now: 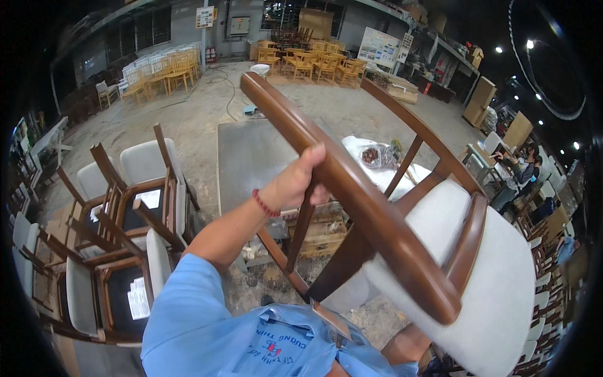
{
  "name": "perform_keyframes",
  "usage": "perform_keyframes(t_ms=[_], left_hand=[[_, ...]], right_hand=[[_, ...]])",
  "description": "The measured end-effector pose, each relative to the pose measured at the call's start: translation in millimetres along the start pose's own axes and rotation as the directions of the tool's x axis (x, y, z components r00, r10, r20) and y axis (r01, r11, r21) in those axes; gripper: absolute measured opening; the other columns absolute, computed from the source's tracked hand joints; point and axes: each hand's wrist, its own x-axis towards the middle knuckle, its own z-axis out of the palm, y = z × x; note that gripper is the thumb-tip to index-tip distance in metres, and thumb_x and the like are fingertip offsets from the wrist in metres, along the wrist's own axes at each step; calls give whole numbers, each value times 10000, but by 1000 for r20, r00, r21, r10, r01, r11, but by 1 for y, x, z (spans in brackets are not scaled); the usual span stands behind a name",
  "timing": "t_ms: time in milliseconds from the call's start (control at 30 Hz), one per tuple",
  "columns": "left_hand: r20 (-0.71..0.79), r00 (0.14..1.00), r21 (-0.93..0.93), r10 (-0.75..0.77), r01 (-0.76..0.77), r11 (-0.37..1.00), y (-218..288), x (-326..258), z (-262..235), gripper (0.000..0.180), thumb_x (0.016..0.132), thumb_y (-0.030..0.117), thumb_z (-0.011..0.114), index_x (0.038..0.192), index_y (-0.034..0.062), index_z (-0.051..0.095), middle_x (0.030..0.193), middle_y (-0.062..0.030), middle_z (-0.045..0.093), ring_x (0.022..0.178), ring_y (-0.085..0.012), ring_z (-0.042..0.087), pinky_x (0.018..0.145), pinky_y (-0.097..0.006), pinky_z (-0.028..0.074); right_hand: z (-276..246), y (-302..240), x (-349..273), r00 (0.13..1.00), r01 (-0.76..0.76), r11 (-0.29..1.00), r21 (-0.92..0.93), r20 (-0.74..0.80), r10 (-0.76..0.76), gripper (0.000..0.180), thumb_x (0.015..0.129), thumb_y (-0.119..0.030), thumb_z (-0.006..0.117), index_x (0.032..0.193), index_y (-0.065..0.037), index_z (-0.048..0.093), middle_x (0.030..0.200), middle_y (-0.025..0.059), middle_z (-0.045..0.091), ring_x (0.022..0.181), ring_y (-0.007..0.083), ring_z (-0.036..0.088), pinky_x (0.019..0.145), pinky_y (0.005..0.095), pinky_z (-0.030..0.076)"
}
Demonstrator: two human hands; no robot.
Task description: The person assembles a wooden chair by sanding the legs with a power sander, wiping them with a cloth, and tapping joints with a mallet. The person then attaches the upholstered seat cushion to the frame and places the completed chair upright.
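A dark brown wooden chair [370, 217] with a pale upholstered seat is tilted up in front of my body. My left hand [301, 179], a red bead bracelet at its wrist, is closed around the chair's wooden frame, thumb over the thick rail. The pale seat [496, 276] fills the lower right. My right forearm [405, 345] shows below the seat, but its hand is hidden behind the chair. Beyond my left hand stands a grey-topped worktable [248, 157].
Upturned chairs [129, 213] are stacked close on my left. A white-covered surface bears a plastic bag of small brown pieces [370, 156]. Light wooden chairs [314, 63] stand far back. People [521, 169] work at the right, near rows of chairs. A cable lies on the floor.
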Motion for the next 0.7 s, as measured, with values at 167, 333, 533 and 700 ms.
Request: perform_keyframes(t_ms=[167,333,533,700], left_hand=[[-250,968,-88,36,-60,994,25,76,-129,686,865,777,410,849,115,588,577,-1,492,452,-114,446,439,-265,386],[-510,809,245,292,-189,951,27,77,-210,739,914,735,357,1020,24,526,714,-73,575,538,-140,560,503,-264,461],[-684,707,487,180,259,834,-72,27,-246,474,992,313,498,1294,-29,372,1023,-152,557,892,-203,578,750,-325,495],[-659,626,661,417,216,719,-86,-11,-228,560,1001,345,453,1367,-76,407,1329,-253,521,1208,-330,536,1012,-378,432]], right_hand=[[173,-102,77,881,472,880,46,-47,-470,630,983,-486,385,1429,-41,397,1454,178,391,1351,296,349,1124,398,248],[357,-190,133,633,774,617,140,-131,-763,669,991,-512,362,1461,-36,360,1499,177,352,1396,299,307,1152,397,215],[462,-202,207,533,846,534,4,-71,-843,711,998,-546,340,1487,-29,335,1534,173,330,1429,299,287,1172,393,197],[393,-84,320,777,424,900,-102,551,-304,738,992,-583,341,1456,-11,391,1483,159,419,1368,283,390,1130,375,277]])
